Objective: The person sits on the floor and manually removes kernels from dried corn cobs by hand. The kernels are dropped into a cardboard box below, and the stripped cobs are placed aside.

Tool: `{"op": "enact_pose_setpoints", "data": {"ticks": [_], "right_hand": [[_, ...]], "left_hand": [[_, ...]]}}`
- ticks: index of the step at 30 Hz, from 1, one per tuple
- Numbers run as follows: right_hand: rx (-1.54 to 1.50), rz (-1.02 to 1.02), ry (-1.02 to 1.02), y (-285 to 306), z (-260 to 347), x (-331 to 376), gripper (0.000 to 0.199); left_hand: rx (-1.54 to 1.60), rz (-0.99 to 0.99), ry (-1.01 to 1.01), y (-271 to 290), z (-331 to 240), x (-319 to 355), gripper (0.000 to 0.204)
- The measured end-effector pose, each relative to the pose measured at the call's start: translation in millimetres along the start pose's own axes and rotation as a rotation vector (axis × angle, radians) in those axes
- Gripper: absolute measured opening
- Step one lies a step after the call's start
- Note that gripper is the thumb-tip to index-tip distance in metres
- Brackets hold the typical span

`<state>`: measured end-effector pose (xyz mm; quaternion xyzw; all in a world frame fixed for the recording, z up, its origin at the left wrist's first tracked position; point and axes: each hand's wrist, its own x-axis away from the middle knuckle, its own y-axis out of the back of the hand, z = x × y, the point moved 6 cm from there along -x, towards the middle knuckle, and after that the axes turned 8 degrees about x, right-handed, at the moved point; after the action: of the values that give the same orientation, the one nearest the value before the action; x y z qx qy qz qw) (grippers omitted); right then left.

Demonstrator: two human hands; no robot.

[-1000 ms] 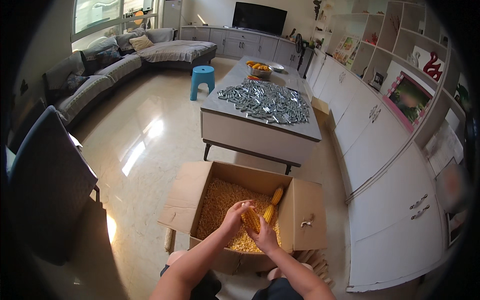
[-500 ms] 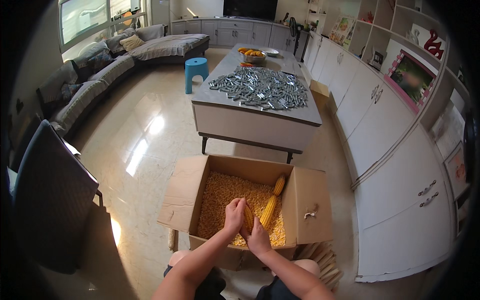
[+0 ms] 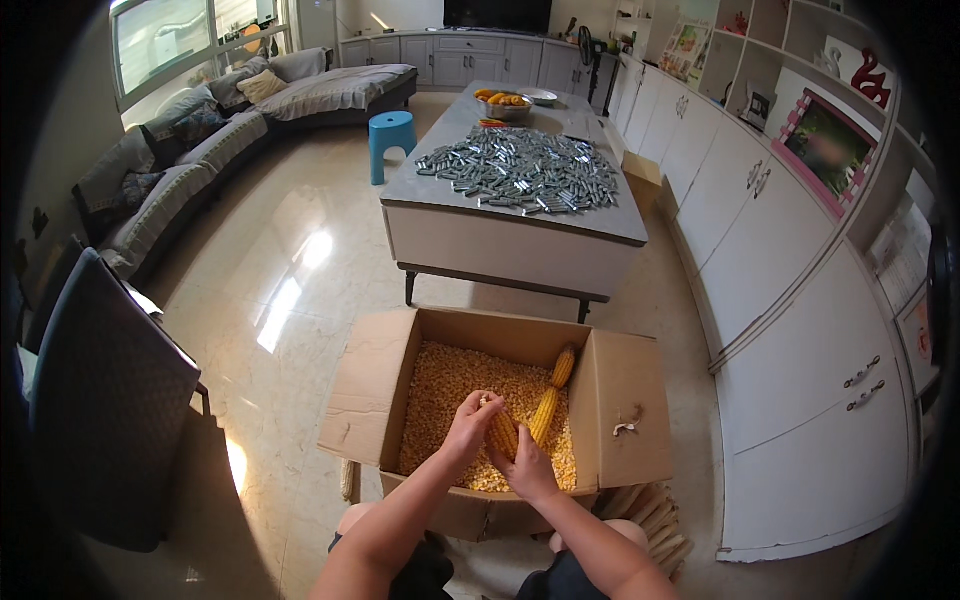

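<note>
Both hands, left hand [image 3: 470, 420] and right hand [image 3: 527, 470], have fingers wrapped tight on the yellow corn cob [image 3: 502, 433] over the open brown cardboard box [image 3: 375, 395] of loose kernels [image 3: 450, 385]; twisting should stay above the box so kernels drop inside.

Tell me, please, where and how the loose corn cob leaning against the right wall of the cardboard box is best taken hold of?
Grip the loose corn cob around its middle, coming from above and from the left. It lies slanted on the kernels, with the box wall close on its right, so that side looks blocked. The top is open, and its long round shape suits a hand wrapping across it.
</note>
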<state>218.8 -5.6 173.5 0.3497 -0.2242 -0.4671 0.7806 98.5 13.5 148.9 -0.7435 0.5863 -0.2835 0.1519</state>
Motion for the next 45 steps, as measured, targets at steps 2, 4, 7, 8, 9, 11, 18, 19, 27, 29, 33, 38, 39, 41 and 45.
{"op": "enact_pose_setpoints", "data": {"ticks": [2,4,7,8,9,11,18,19,27,29,33,38,39,41,45], "right_hand": [[-0.083,0.019,-0.008,-3,-8,-1,0.06],[-0.12,-0.019,0.041,-5,-11,-2,0.062],[-0.121,-0.113,0.148,-6,-15,-1,0.063],[-0.13,-0.116,0.152,-8,-19,-2,0.063],[-0.142,-0.116,0.157,-8,-19,-3,0.062],[-0.12,-0.038,0.063,-10,-18,-5,0.062],[-0.146,0.004,0.026,-10,-9,-4,0.066],[-0.163,-0.011,0.038,-10,-10,-4,0.067],[-0.336,-0.136,0.106,-19,-19,-15,0.066],[-0.292,-0.107,0.091,-19,-14,-12,0.064],[-0.231,-0.066,0.04,-28,-17,-12,0.058],[-0.18,-0.024,-0.032,-28,-2,-6,0.054],[-0.158,-0.026,-0.049,-28,-1,-5,0.054],[-0.09,-0.035,-0.041,-28,3,-1,0.054],[-0.227,-0.059,-0.001,-29,-3,-2,0.055]], "left_hand": [[-0.002,0.044,-0.009,2,3,-2,0.012],[0.018,0.085,-0.044,8,7,-7,0.012],[0.04,0.097,-0.085,9,7,-10,0.012],[0.018,0.073,-0.069,7,5,-7,0.012],[-0.003,0.045,-0.053,3,2,-5,0.012],[-0.096,-0.006,-0.02,-1,1,-6,0.015],[-0.046,-0.029,-0.108,17,11,-16,0.018],[-0.001,-0.019,-0.082,18,13,-16,0.019],[0.197,0.021,0.005,-1,1,-5,0.032],[0.128,-0.002,-0.01,4,1,-6,0.031],[0.048,-0.066,-0.075,8,2,-6,0.029],[-0.063,-0.137,-0.11,26,14,-12,0.027],[-0.088,-0.16,-0.119,26,14,-12,0.027],[0.003,-0.155,-0.026,25,12,-9,0.028],[0.144,-0.134,0.075,21,12,-9,0.028]]}}
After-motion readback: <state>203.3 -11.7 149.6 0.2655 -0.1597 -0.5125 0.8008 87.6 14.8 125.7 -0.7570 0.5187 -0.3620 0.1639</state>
